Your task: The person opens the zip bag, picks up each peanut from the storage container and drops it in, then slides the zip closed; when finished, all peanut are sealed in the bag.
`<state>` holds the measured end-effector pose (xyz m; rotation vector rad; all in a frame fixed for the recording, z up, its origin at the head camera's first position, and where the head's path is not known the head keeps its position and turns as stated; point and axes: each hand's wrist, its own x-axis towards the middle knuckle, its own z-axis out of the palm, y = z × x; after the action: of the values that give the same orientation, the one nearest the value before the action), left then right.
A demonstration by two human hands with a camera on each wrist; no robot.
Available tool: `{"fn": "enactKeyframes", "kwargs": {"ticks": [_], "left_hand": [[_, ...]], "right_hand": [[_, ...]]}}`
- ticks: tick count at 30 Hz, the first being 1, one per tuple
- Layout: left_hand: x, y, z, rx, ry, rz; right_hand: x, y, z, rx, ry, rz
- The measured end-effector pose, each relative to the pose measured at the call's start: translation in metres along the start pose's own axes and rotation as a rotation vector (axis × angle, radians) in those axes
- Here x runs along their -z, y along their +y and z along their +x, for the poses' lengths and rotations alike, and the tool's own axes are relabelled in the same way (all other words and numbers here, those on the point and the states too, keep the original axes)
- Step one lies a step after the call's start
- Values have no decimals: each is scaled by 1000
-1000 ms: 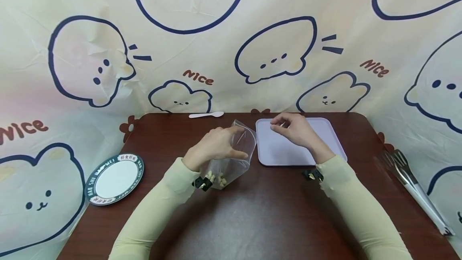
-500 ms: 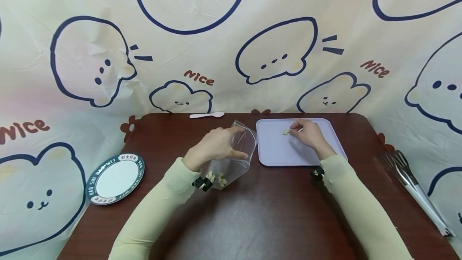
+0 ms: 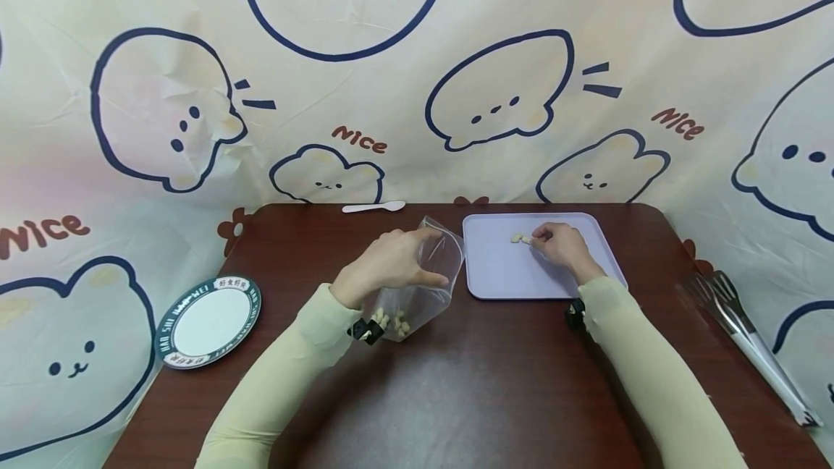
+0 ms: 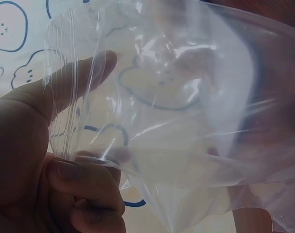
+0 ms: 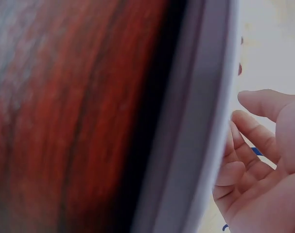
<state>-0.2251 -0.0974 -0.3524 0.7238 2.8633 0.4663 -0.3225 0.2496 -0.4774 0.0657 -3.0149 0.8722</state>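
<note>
My left hand (image 3: 389, 264) grips a clear zip-top plastic bag (image 3: 433, 295) near its mouth, which stands spread toward the tray. In the left wrist view, the bag (image 4: 176, 131) fills most of the picture, with fingers (image 4: 86, 182) curled at its ribbed edge. Several small pale yellow pieces (image 3: 400, 324), nut- or bean-like, lie in the bag's bottom. Over the lilac tray (image 3: 502, 277), my right hand (image 3: 562, 244) has its fingertips right beside two similar pale pieces (image 3: 517, 238). The right wrist view shows a gap between thumb and forefinger (image 5: 256, 128), with nothing seen in it.
A white plate with a green rim (image 3: 166, 328) sits at the table's left edge. One white plastic spoon (image 3: 373, 207) lies at the back edge. Metal tongs (image 3: 749, 342) with fork-like ends lie along the right edge. A patterned cloth (image 3: 404, 93) hangs behind the brown table (image 3: 449, 411).
My right hand has come down onto the tray and shifted slightly right. Two pale pieces now show on the tray beside its fingertips. The left hand and bag have stayed put.
</note>
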Motion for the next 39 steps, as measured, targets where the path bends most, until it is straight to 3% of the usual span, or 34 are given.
{"fn": "enactKeyframes", "kwargs": {"ticks": [17,26,31,39], "left_hand": [[-1,1,0,22,2,11],[0,1,0,21,-3,10],[0,0,0,15,3,14],[0,0,0,18,0,2]], "right_hand": [[-3,-2,3,-8,-55,-87],[-1,-4,1,-8,-79,-10],[2,-11,-4,20,-75,28],[15,-38,-19,139,-42,59]]}}
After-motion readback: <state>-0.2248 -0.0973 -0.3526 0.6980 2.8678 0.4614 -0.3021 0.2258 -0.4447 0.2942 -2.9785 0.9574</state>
